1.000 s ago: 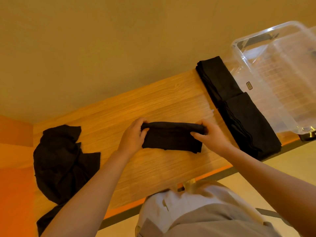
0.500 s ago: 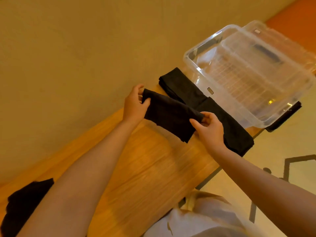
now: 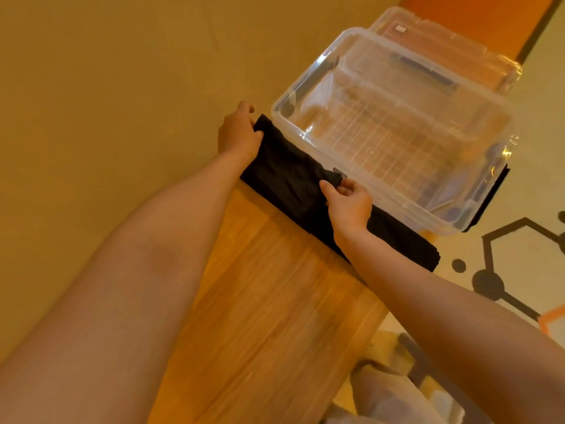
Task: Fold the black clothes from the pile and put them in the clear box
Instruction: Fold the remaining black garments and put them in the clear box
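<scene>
Beside the clear box [image 3: 379, 191], both hands' fingers [image 3: 328, 188] pinch the folded black garment [image 3: 284, 175].

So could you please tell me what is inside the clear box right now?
The clear box shows only its own gridded floor; no clothes are visible in it. The folded cloth, held by the left hand and right hand, is outside its near wall, hiding that wall's lower part.

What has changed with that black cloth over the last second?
Both hands, left hand and right hand, lifted the folded black cloth off the wooden table and carried it to the clear plastic box. They grip its ends as before; the box remains empty.
</scene>
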Tool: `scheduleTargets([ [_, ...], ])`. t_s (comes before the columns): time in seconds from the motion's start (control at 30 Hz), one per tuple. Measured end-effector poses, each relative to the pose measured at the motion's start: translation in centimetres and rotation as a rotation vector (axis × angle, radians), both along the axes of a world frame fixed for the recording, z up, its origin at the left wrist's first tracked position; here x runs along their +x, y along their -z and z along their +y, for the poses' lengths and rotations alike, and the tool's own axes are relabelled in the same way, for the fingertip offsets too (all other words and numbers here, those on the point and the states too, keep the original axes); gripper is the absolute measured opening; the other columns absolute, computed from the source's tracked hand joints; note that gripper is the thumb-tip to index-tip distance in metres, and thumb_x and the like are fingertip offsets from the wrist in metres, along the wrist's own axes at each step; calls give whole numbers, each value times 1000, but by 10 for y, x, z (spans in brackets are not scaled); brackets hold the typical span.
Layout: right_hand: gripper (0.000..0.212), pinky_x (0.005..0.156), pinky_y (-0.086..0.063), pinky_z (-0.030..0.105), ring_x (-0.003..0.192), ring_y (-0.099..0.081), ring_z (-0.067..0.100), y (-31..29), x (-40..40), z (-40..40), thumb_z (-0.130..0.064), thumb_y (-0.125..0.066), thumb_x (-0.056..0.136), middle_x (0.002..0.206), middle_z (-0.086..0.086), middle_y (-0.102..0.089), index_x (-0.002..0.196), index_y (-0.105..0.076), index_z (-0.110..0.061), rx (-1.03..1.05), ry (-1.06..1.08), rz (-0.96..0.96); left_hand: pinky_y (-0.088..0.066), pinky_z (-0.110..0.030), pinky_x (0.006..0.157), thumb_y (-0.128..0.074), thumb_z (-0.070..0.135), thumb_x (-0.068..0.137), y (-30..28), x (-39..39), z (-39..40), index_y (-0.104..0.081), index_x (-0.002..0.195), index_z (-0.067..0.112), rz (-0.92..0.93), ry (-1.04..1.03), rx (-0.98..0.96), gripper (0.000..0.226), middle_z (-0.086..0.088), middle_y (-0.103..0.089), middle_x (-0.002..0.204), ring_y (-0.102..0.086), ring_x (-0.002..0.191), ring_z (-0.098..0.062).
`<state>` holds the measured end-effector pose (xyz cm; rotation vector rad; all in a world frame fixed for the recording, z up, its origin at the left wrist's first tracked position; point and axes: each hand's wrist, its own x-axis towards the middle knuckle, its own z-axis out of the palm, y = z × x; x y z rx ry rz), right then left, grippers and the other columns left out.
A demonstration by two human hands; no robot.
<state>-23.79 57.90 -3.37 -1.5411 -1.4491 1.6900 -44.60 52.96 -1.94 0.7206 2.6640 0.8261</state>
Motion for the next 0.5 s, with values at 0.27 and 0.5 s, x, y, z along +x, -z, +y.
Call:
scheduleTargets([
  [0.27, 32, 88, -43, 6, 103, -54, -2, 3, 30, -20, -19, -65, 90, 112, -5, -56, 119, -54, -13, 484, -254, -18, -29, -37, 94, -51, 27, 94, 28, 20, -19, -53, 123, 11, 492, 258, -125, 33, -6, -56, 121, -52, 109, -25],
  [0.5, 50, 120, -15, 41, 142, -27, 20, 37, 39, -22, -34, -47, 98, 153, 7, -34, 143, -42, -13, 1024, -781, -404, -27, -43, 111, -38, 45, 96, 58, 54, -51, -53, 134, 10, 517, 704, -154, 54, -11, -48, 143, -43, 133, -25],
])
